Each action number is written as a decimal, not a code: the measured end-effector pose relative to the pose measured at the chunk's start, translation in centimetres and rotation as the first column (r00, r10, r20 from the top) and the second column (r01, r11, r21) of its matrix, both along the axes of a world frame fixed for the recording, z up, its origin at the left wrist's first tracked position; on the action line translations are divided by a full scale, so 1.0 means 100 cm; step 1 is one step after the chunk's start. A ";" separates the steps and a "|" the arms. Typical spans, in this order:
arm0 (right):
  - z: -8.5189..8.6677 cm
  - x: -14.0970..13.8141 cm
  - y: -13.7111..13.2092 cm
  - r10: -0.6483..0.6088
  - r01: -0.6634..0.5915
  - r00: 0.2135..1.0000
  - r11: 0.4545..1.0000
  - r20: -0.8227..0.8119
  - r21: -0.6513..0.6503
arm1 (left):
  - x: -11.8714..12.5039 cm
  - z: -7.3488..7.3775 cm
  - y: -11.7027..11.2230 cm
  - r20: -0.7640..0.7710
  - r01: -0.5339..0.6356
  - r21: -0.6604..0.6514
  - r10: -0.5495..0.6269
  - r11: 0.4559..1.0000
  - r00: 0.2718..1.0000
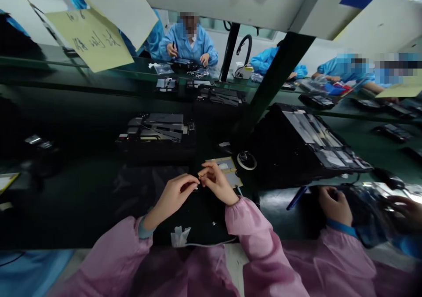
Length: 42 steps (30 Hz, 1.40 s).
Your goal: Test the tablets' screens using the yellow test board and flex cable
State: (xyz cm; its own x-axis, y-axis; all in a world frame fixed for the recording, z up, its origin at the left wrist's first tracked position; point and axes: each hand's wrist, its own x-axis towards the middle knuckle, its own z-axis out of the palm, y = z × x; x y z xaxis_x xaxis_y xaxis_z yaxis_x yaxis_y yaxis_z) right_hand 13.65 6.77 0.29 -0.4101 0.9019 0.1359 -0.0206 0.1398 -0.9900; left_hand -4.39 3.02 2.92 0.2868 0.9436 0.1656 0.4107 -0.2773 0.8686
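Observation:
Close together over the dark green bench (145, 231), my two hands meet fingertip to fingertip. Thumb and fingers of my left hand (173, 196) are pinched, with a tiny whitish bit showing at the tips. My right hand (219, 185) is also closed in a pinch, and a small brassy glint shows by its fingertips. Whatever they hold is too small to name. Behind my right hand lies a yellow-edged card (235, 178). A crumpled whitish clear scrap (180, 236) lies at the bench's front edge, and a tiny white piece (214, 223) lies right of it.
Black boxes of flat dark parts stand behind left (158, 145) and right (280, 152). A roll of tape (246, 160) sits beside the card. At right, a co-worker's hand (336, 204) is near a blue pen (297, 197). A dark post (273, 81) rises behind.

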 end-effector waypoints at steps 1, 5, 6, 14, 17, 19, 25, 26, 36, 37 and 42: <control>0.000 0.001 0.000 0.006 -0.006 1.000 1.000 0.018 -0.008 | -0.001 -0.002 0.001 0.004 -0.017 -0.007 0.017 1.000 1.000; 0.005 0.005 -0.002 -0.047 0.016 0.967 0.992 0.249 0.125 | -0.002 -0.006 0.003 0.017 -0.080 -0.040 0.081 0.996 0.997; 0.007 0.005 -0.002 -0.058 0.007 0.953 0.986 0.297 0.168 | -0.002 -0.006 0.003 0.007 -0.092 -0.037 0.092 0.995 0.996; 0.011 0.008 -0.003 -0.071 -0.038 0.923 0.961 0.378 0.273 | 0.003 -0.013 0.002 -0.205 -0.038 0.186 0.077 0.982 0.976; 0.010 0.009 -0.004 -0.074 -0.053 0.916 0.952 0.394 0.302 | 0.004 -0.018 0.002 -0.262 -0.017 0.236 0.080 0.972 0.962; 0.010 0.010 -0.005 -0.067 -0.064 0.919 0.947 0.389 0.314 | 0.004 -0.020 0.003 -0.280 -0.017 0.251 0.089 0.968 0.956; 0.007 0.011 -0.005 -0.077 -0.064 0.922 0.935 0.378 0.348 | 0.003 -0.021 0.003 -0.290 -0.008 0.270 0.089 0.963 0.953; 0.007 0.011 -0.005 -0.081 -0.062 0.922 0.934 0.378 0.352 | 0.004 -0.021 0.003 -0.290 -0.008 0.268 0.089 0.963 0.953; 0.007 0.012 -0.005 -0.065 -0.081 0.922 0.932 0.382 0.354 | 0.005 -0.019 0.003 -0.289 -0.006 0.258 0.083 0.966 0.954; 0.007 0.012 -0.005 -0.069 -0.080 0.921 0.930 0.383 0.359 | 0.005 -0.019 0.003 -0.288 -0.004 0.261 0.082 0.965 0.954; 0.006 0.012 -0.006 -0.080 -0.079 0.920 0.921 0.384 0.381 | 0.005 -0.020 0.002 -0.292 -0.005 0.261 0.084 0.965 0.953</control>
State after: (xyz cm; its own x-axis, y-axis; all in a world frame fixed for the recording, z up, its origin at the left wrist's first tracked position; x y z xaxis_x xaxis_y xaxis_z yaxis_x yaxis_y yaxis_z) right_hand 14.90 6.21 0.89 -0.5009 0.8116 0.3006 0.3506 0.5078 -0.7869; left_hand -3.85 3.25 0.92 0.3190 0.8939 0.3150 0.6561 -0.4481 0.6073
